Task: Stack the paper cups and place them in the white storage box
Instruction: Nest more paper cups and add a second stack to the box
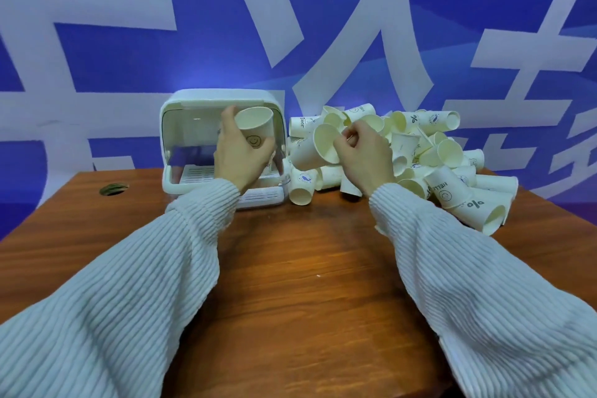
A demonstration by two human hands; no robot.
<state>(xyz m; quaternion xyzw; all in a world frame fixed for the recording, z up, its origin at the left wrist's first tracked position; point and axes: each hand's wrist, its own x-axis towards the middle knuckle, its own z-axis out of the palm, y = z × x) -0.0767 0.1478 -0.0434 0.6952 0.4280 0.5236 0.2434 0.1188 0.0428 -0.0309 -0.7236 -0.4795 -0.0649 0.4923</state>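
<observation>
My left hand [237,153] grips a white paper cup with a smiley face [256,126], held upright in front of the white storage box [181,107]. The box stands open at the back left of the table, its slotted white tray showing inside. My right hand [361,152] pinches the rim of a second paper cup [318,147], tilted on its side with its mouth facing me. That cup is just right of the box, at the left edge of a heap of paper cups [436,158].
The heap of several loose white cups spreads over the back right of the brown wooden table [290,268]. A round cable hole [113,189] sits at the table's back left. A blue wall with big white letters rises right behind the table.
</observation>
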